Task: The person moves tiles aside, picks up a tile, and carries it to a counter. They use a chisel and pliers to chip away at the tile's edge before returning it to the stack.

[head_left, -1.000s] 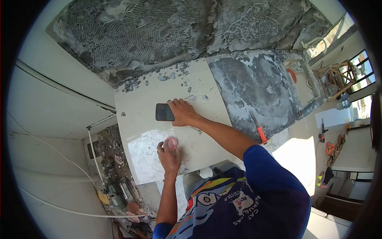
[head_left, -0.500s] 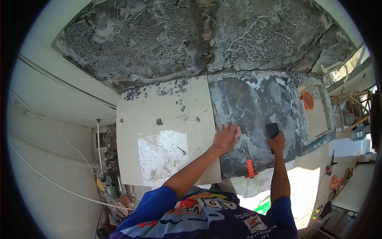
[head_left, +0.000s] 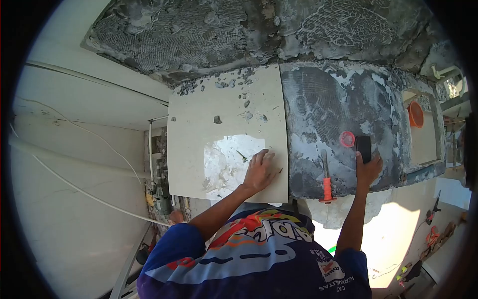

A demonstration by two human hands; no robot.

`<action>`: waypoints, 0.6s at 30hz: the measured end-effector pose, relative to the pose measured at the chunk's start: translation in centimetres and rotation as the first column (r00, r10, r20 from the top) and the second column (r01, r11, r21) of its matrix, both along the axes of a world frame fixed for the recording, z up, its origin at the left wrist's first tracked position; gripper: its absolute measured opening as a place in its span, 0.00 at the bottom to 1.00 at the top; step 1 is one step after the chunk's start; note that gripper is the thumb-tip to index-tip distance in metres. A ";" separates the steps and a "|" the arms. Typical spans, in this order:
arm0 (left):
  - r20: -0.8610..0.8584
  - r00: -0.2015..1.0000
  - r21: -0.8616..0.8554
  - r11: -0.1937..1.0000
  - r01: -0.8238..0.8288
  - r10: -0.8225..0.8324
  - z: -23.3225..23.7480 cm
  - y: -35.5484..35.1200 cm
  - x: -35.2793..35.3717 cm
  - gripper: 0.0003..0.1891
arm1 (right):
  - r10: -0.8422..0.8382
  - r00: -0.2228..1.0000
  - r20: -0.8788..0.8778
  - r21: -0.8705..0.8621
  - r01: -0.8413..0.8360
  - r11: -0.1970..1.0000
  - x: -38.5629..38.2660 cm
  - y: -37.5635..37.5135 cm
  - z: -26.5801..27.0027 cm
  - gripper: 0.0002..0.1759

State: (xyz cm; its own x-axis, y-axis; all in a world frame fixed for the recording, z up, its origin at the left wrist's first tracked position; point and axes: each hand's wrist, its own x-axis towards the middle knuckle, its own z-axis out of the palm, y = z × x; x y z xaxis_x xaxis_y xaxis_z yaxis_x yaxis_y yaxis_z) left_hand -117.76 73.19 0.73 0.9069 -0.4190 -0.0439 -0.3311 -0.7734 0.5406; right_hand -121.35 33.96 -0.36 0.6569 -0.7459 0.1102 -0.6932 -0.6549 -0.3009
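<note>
Cream tile (head_left: 224,124) lies on the left, with grey combed mortar (head_left: 323,104) to its right. Half a second ago the left hand (head_left: 259,172) held the pink ring at the tile's right edge. Now it rests open and flat on the near part of the tile, fingers spread, just right of a small dark bit (head_left: 242,157) too small to identify. The pink ring (head_left: 347,139) now lies loose on the mortar, just left of the black phone (head_left: 364,148). The right hand (head_left: 369,168) has moved farther right and grips the phone's near end, which its fingers hide. I cannot tell whether the phone rests on the mortar. The orange-handled chisel (head_left: 326,182) still lies between the hands.
</note>
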 end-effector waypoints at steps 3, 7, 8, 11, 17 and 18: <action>-0.011 0.955 0.189 0.938 -0.289 0.297 -0.6 11.7 -5.3 0.32 | 0.189 0.968 0.163 -0.064 -0.180 0.982 -2.9 3.9 -0.9 0.39; -0.070 0.874 0.246 0.857 -0.452 0.481 -2.4 20.3 -11.3 0.30 | 0.370 0.927 0.060 -0.058 -0.367 0.928 -6.1 11.6 -1.8 0.33; -0.082 0.872 0.208 0.864 -0.459 0.483 -2.4 21.0 -12.7 0.29 | 0.348 0.937 -0.034 -0.054 -0.349 0.936 -7.0 12.7 -2.1 0.31; -0.051 0.856 0.060 0.858 -0.511 0.514 -3.2 21.3 -13.3 0.18 | 0.303 0.926 -0.226 -0.039 -0.320 0.947 -6.6 14.2 -2.6 0.24; 0.025 0.888 -0.040 0.888 -0.458 0.459 -4.9 22.1 -13.1 0.09 | 0.366 0.886 -0.283 0.006 -0.380 0.925 -5.9 13.5 -2.8 0.14; 0.019 0.886 -0.052 0.886 -0.461 0.463 -5.1 22.4 -13.1 0.09 | 0.355 0.889 -0.289 0.003 -0.371 0.929 -5.9 13.7 -2.9 0.14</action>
State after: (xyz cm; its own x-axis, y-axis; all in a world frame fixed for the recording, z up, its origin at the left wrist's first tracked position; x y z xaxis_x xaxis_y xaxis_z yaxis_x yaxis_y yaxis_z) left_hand -130.81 95.57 -4.36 0.9989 0.0469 -0.0047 0.0412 -0.8183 0.5733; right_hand -127.29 47.70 -3.24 0.8900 -0.4477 -0.0866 -0.4545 -0.8863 -0.0891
